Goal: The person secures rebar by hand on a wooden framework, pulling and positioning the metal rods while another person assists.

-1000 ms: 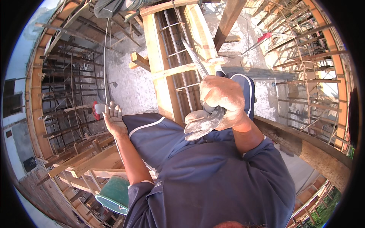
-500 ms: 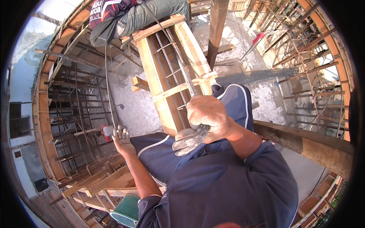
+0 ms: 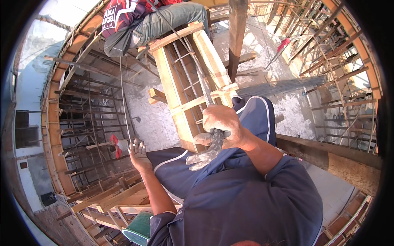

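My right hand (image 3: 223,125) is closed around a long ribbed steel bar (image 3: 207,95). The bar's bent, cement-grey end (image 3: 207,156) hangs below my fist, over my lap. From my grip the bar runs away over a timber trough (image 3: 180,123) and along it to the far end. Raised at the left, my left hand (image 3: 140,158) is open, palm up with fingers slightly curled. A thin pale line (image 3: 125,94) ends near its fingertips; whether they touch is unclear. Inside the trough lie thinner ribbed bars (image 3: 180,59) tied with cross stirrups.
At the trough's far end sits a co-worker in jeans (image 3: 172,24). A dark upright post (image 3: 237,41) stands beyond the trough's right side, and a heavy beam (image 3: 328,158) crosses at right. Timber scaffolding (image 3: 90,123) surrounds a floor far below. A green container (image 3: 137,227) is near my left elbow.
My view has shifted slightly, moving the surroundings to the right. My left hand has drawn a little inward and down. The bar's bent end has turned slightly in my right hand.
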Demonstrator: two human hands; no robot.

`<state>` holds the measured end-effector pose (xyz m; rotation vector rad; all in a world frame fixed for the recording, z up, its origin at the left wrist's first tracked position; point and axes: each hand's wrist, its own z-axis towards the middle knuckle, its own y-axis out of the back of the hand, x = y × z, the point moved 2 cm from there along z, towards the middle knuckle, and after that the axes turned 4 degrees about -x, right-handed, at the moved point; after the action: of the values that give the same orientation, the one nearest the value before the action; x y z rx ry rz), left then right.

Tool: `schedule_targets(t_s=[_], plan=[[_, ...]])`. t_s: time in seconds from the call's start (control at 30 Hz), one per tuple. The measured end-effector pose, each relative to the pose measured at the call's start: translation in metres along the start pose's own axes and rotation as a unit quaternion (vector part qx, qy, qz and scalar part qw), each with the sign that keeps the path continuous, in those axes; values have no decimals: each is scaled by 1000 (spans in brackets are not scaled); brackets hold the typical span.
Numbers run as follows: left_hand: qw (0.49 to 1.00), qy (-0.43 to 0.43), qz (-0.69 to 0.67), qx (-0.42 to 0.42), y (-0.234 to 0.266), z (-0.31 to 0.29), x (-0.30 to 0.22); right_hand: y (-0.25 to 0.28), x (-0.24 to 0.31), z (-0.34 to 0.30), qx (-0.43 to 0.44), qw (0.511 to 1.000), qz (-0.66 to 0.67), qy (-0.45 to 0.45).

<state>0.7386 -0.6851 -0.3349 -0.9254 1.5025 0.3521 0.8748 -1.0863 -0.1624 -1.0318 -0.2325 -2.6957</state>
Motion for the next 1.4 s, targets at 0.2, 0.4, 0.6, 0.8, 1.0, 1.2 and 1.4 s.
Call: schedule_targets(t_s=[0.2, 0.4, 0.6, 0.8, 1.0, 1.2, 1.4], plan=[[1000, 4, 8, -17, -1, -1, -1, -2, -23, -7, -2, 1000, -2, -8], [1000, 7, 8, -3, 8, 4, 2, -4, -40, -11, -13, 998, -22, -48], [1000, 16, -2, 2, 5, 3, 0, -4, -51, -12, -31, 997, -54, -48], [1000, 3, 0, 0, 4, 3, 0, -3, -53, -14, -18, 997, -53, -49], [1000, 1, 5, -10, 2, 1, -1, -3, -55, -16, -10, 997, -49, -54], [1000, -4, -2, 3, 5, 2, 0, -4, -54, -16, -14, 997, -43, -60], [1000, 3, -5, -8, 6, 4, 2, -5, -53, -16, -30, 996, -49, -64]])
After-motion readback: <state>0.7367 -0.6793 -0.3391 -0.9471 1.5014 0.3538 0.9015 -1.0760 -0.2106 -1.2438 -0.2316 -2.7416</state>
